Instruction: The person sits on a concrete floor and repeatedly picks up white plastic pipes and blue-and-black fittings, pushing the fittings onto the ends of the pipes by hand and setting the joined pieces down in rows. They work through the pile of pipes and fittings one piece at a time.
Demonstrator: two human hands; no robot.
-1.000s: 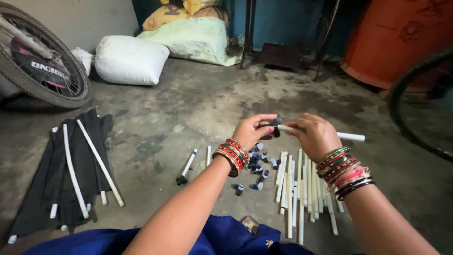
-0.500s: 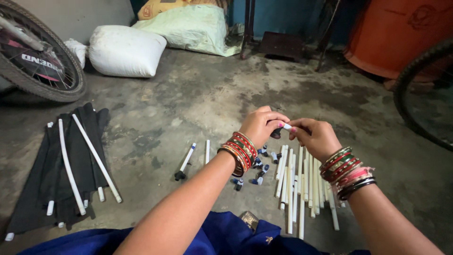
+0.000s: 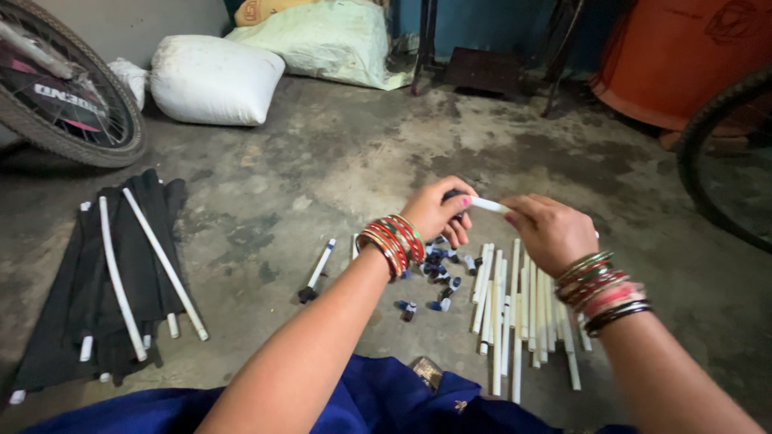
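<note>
Nearest to me, the blue cloth (image 3: 386, 406) over the lap is cut off by the bottom edge, and both forearms rise out of it. I cannot see the palms; the hands face away from me, backs up. The left hand (image 3: 434, 210), bangles at its wrist, is curled with fingertips bunched around a small dark cap (image 3: 455, 195), most of which is hidden under the fingers. The right hand (image 3: 548, 231), also bangled, arches over a thin white tube (image 3: 490, 205); only a short stretch shows between the two hands, the rest lies under the knuckles. I read each grip as pressed together, the left pinching the cap, the right pinching the tube, with cap and tube end meeting above the floor.

Just below the hands lie a row of white tubes (image 3: 515, 309) and a scatter of small blue and dark caps (image 3: 434, 273). One capped tube (image 3: 318, 270) lies apart to the left. Farther left, long white rods rest on black cloth (image 3: 64, 321). Beyond stand a bicycle wheel (image 3: 68, 96), partly cut off, and a white sack (image 3: 213, 80).
</note>
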